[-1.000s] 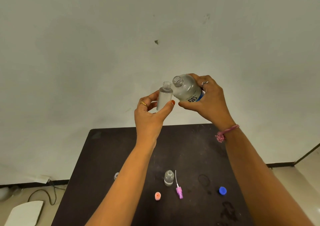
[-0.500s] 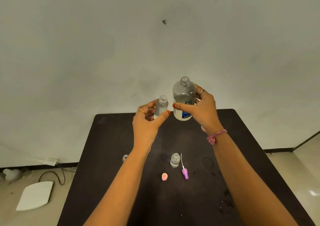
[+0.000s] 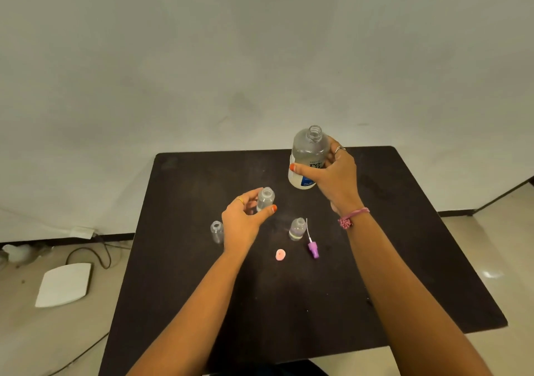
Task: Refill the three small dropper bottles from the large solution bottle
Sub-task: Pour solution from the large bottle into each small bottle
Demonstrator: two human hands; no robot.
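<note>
Fingers of the left hand curl round a small bottle, thumb on its near side, holding it upright and uncapped low over the counter. Whether its base touches the counter cannot be told. The right hand grips the big bottle round its label, also upright and open-mouthed, raised to the right of and beyond the small one, well apart from it.

Two more small bottles stand open on the counter: one just left of the left hand, another between the two forearms, holding some liquid. The left hand is nearer to both. By my reading the held bottle is about to be set down, and a clear patch of counter lies right under it.

Near the middle bottle lie a purple nozzle with its thin tube pointing away, and a pink cap. Both are near enough to be knocked by a descending wrist. A white pad and cable sit on the floor at left.
</note>
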